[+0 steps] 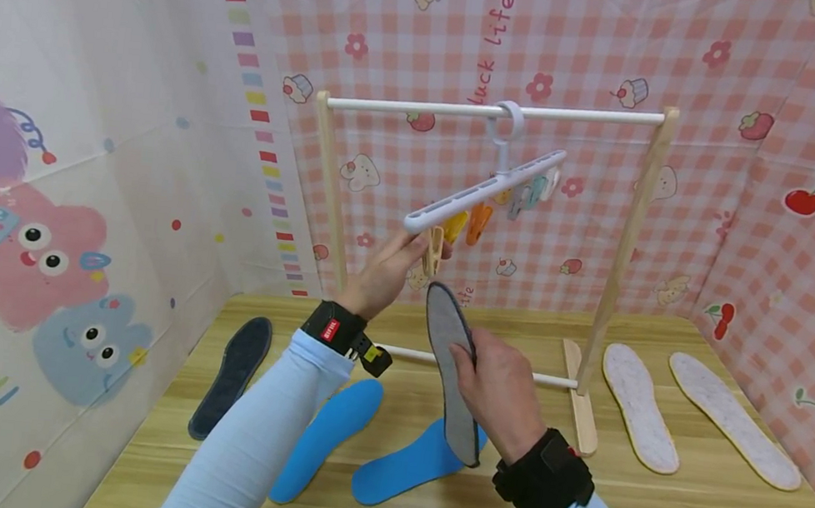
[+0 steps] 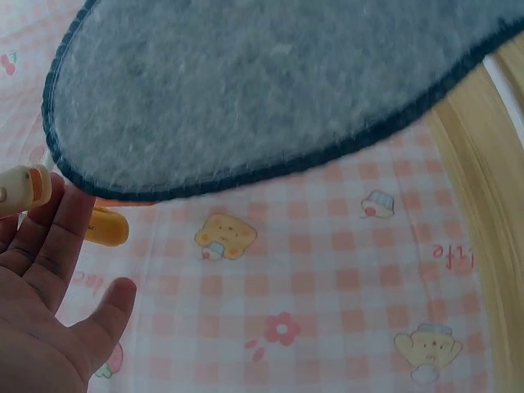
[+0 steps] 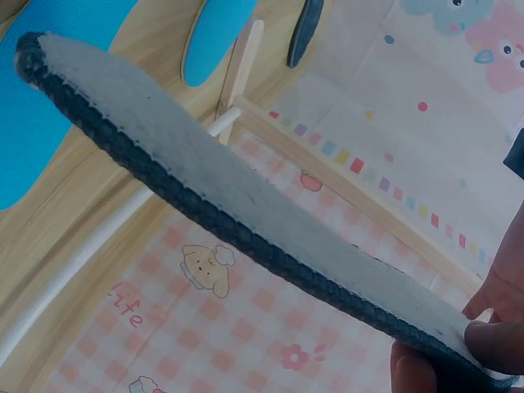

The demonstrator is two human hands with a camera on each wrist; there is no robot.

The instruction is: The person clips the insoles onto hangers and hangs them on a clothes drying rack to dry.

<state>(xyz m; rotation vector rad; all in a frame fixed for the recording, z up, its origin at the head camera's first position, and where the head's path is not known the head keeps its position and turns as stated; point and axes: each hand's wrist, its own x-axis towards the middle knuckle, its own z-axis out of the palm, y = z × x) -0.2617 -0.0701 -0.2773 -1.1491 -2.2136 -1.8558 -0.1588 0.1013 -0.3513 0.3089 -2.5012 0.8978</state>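
Observation:
The left hand (image 1: 378, 276) is raised beside a pale clothes-peg (image 1: 434, 250) hanging at the hanger's near end; its fingers touch or lie just behind the peg. In the left wrist view, the left hand (image 2: 57, 319) has its thumb held apart, with the peg (image 2: 20, 190) by its fingers. Lower down, the right hand (image 1: 501, 390) grips a grey insole (image 1: 450, 359) with dark edging by its side, thumb on the face. The insole (image 2: 246, 90) stands upright, its top just below the peg. The right wrist view has the insole (image 3: 237, 196) nearly edge-on.
A white hanger (image 1: 490, 190) with several coloured pegs hangs from a rack's top bar (image 1: 417, 107). On the wooden table (image 1: 199, 490) lie a dark insole (image 1: 233, 377), two blue insoles (image 1: 329, 438) and two pale insoles (image 1: 639, 406). Patterned cloths stand behind and at the sides.

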